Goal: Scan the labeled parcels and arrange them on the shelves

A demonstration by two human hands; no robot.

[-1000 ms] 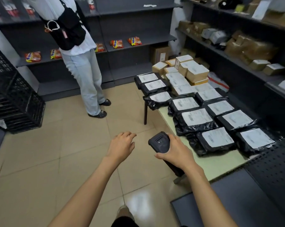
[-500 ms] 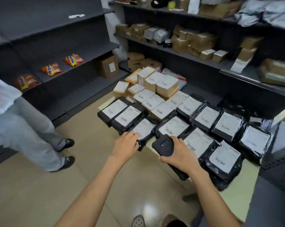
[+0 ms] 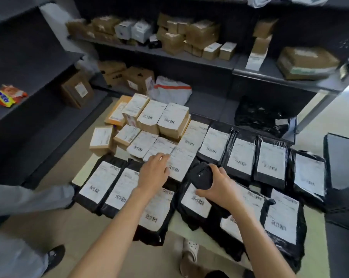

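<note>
A low table is covered with black plastic parcels that carry white barcode labels, and with labeled cardboard boxes stacked at its far end. My right hand grips a black handheld scanner above the middle of the black parcels. My left hand hovers palm down, fingers apart, over a white-labeled parcel in the middle row; whether it touches is unclear. Dark shelves behind the table hold brown boxes.
Another person's leg and shoe stand close at the left. Left shelving holds a snack packet and a box. A black bag lies on the low shelf. A dark panel sits at right.
The view has swung right and closer to the table. Both hands have moved forward over the parcels; the left hand now reaches further, above the middle row. The scanner stays in my right hand.
</note>
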